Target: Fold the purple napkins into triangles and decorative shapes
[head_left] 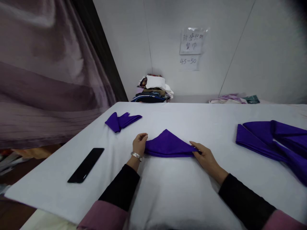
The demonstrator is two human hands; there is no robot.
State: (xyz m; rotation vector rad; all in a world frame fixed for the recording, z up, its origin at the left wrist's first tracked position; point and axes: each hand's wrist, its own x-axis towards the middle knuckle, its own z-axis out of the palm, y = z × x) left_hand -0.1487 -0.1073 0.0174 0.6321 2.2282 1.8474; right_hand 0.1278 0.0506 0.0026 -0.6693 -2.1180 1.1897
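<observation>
A purple cloth napkin (pixel 168 146) lies folded into a triangle on the white table (pixel 172 191) in front of me. My left hand (pixel 139 143) pinches the triangle's left corner, fingers closed on the cloth. My right hand (pixel 206 157) rests on the right corner, fingers pressed onto the fabric. A silver bracelet (pixel 136 156) sits on my left wrist. Both arms wear black sleeves with pink over them.
A folded purple napkin (pixel 121 121) lies at the far left of the table. Several unfolded purple napkins (pixel 275 140) are heaped at the right. A black phone (pixel 86 164) lies near the left edge. Stacked clothes (pixel 153 89) sit by the wall; a purple curtain (pixel 48 73) hangs left.
</observation>
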